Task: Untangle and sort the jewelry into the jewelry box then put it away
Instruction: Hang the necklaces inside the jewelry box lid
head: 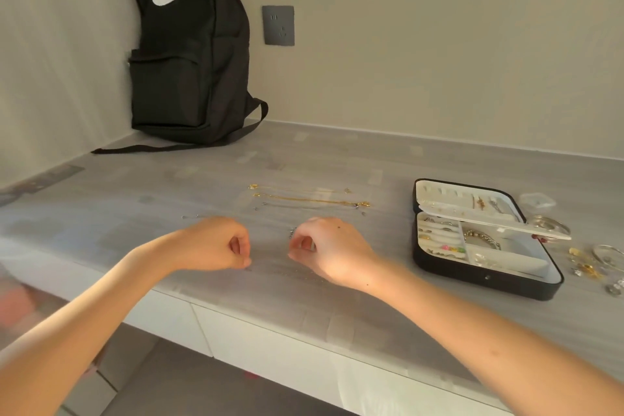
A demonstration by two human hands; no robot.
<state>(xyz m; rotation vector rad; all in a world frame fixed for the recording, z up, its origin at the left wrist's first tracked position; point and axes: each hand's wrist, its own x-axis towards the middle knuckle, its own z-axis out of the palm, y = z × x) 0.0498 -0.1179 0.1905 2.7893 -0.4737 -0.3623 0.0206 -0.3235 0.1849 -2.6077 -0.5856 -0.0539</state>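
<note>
"Grey bench [337, 159], open jewelry box [489, 284]. Where are the hands from the box?"

"Both are to its left, low over the bench near the front edge. The right hand [332, 248] is nearer the box and the left hand [211, 243] is further off."

"And the grip on each?"

"Fingers are curled in tight, with thumb against fingertip on both hands. They appear to pinch the two ends of a fine chain [290, 272] that lies slack on the bench between them, though it is so thin I can barely trace it. A small silver cluster shows at the right hand's knuckles."

"Any other jewelry?"

"Left of the box and beyond the hands, gold chains [310, 200] lie stretched out straight, side by side. Inside the box, the white compartments hold rings, a beaded bracelet and some coloured bits, and the raised lid carries a few more pieces. Loose pieces [587, 268] sit just right of the box, with a silver bangle [550, 224] by its far right corner."

"What about the background?"

"Far left of the box, a black backpack [189, 54] leans upright in the wall corner, its strap trailing on the bench. A grey wall socket [278, 25] is set just beside it, on the box's side."
</note>
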